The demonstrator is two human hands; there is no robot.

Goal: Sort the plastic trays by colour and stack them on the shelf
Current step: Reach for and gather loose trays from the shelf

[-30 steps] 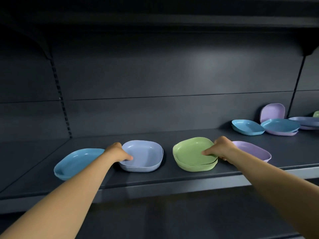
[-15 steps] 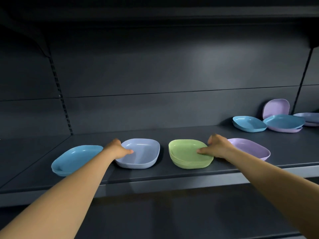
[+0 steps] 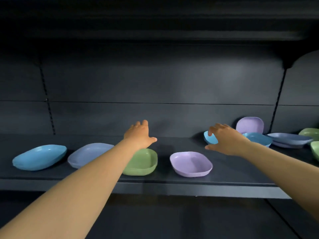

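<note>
Along the front of the dark shelf [image 3: 224, 181] sit a blue tray [image 3: 39, 156], a periwinkle tray [image 3: 86, 154], a green stack [image 3: 145, 163] and a lilac tray [image 3: 190, 163]. My left hand [image 3: 139, 134] hovers above and behind the green stack, fingers straight, holding nothing. My right hand [image 3: 224, 140] reaches over a small blue tray [image 3: 209, 138] further back, fingers spread and loosely bent above it, holding nothing.
At the back right a lilac tray [image 3: 250, 125] leans on the wall behind another blue tray [image 3: 259, 138]. A periwinkle pair [image 3: 290, 139] and green trays [image 3: 310, 132] lie at the right edge. An upper shelf hangs overhead.
Both hands let go of the periwinkle tray and green stack, lifted and moved right and further back. The view shifted right, revealing more trays at the right edge.
</note>
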